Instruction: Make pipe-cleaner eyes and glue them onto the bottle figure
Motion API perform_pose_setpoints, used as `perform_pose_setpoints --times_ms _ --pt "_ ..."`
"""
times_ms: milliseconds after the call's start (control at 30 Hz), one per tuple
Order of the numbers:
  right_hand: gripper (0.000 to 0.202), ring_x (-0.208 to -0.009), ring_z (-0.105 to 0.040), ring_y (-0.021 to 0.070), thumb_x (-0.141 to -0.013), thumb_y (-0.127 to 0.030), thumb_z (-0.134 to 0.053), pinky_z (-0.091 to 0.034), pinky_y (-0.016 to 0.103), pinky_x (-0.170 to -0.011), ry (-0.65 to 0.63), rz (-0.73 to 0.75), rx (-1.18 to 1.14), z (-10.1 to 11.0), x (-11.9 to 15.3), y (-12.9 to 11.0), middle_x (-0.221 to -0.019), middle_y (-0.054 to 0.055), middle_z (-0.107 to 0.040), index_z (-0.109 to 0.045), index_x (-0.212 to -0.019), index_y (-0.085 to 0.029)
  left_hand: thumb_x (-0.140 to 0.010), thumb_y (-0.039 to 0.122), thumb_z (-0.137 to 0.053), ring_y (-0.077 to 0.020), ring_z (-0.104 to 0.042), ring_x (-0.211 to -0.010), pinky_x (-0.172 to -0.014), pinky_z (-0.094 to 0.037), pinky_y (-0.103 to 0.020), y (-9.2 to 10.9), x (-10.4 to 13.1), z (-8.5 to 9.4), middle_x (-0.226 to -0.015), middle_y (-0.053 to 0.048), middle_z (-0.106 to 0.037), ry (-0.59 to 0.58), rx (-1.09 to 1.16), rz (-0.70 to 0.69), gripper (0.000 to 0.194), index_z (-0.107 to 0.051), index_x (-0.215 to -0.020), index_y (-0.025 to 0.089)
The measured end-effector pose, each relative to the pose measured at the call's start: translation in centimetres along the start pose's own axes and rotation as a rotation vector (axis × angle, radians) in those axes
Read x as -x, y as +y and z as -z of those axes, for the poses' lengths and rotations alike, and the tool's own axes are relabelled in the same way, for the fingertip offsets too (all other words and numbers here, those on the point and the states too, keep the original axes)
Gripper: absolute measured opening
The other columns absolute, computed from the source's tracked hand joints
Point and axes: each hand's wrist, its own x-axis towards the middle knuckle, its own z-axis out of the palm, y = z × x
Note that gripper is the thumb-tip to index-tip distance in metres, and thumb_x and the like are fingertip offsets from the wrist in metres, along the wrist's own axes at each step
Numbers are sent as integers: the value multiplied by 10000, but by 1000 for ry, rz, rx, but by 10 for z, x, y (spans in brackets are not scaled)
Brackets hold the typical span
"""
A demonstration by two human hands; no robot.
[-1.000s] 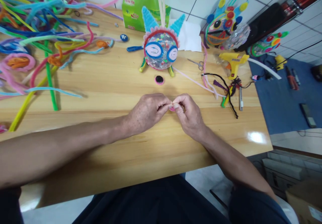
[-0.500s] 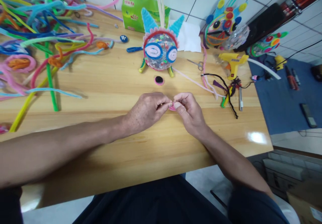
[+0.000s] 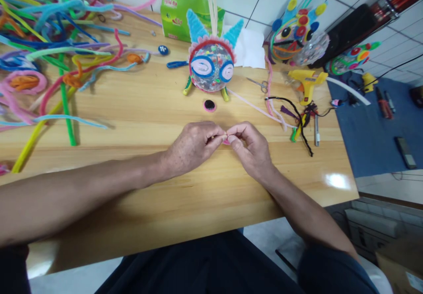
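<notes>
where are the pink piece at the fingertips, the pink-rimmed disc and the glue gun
Pink piece (image 3: 226, 142), head view: visible lower edge
Pink-rimmed disc (image 3: 209, 104), head view: black centre
Glue gun (image 3: 308, 80), head view: yellow body

A small, bright pink piece sat between the left hand and the right hand, right where their pinching fingertips met. Only a narrow sliver of it showed, a rounded edge curving out below the fingertips on the side toward the person's body, close beside the tip of the right thumb. The fingers covered the rest, so its full outline was hidden, and whether it touched the desk beneath could not be told.
</notes>
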Motion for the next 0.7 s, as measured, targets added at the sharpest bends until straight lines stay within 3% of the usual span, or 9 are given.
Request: perform_pose_setpoints --times_ms 500,700 --pt "37 -814 -639 160 -961 -245 -607 -517 334 -753 0 -113 -24 -8 5 1 -867 -2 -673 -593 -927 -249 -981 85 -653 -130 -693 -688 -658 -498 -235 -3 1 -4 -765 -18 -752 6 -11 -63 169 -757 -870 159" --pt "123 -821 -653 147 -989 -303 -617 -520 333 -772 34 -97 -106 -4 5 7 -913 -20 -669 -572 -1094 -257 -975 86 -669 -122 -708 -703 -670 -508 -222 -1 -1 -3 -793 -18 -777 22 35 -43 149 -761 -881 157"
